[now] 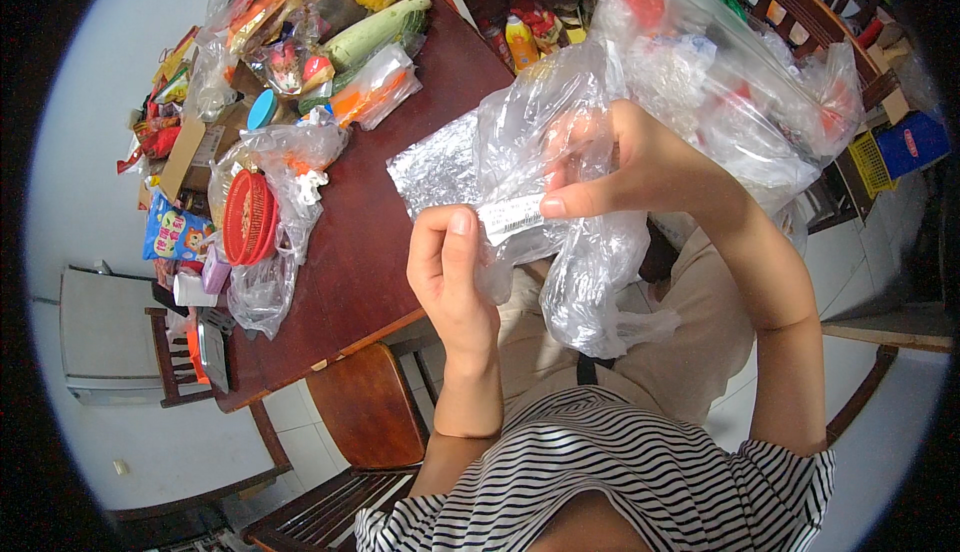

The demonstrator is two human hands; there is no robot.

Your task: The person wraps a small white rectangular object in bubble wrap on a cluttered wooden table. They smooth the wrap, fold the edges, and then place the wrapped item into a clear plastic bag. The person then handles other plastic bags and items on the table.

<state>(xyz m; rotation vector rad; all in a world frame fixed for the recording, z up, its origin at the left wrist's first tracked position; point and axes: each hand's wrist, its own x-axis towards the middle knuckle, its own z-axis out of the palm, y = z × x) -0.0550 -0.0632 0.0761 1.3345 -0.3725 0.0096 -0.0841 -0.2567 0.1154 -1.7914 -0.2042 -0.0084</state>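
Both hands hold up a crumpled clear plastic bag [600,289] over the table's edge and my lap. Thumb and curled fingers of my left hand [454,274] pinch its lower left side, beside a white barcode label [514,218] bearing print. My right hand [622,169] grips the bag from the right, its thumb at the label's right end and its fingers partly behind the film. Behind the bag, a flat sheet of silvery foil-like material [435,162] shows above the tabletop; whether it is attached to the bag I cannot tell.
On the dark red wooden table [315,312] are a red plastic basket [250,218], a pale green gourd [379,31], a blue lid [262,109] and food packets. A large clear sack of plastic bags [720,94] stands at right against a wooden chair. Another wooden chair [367,406] is below the table edge.
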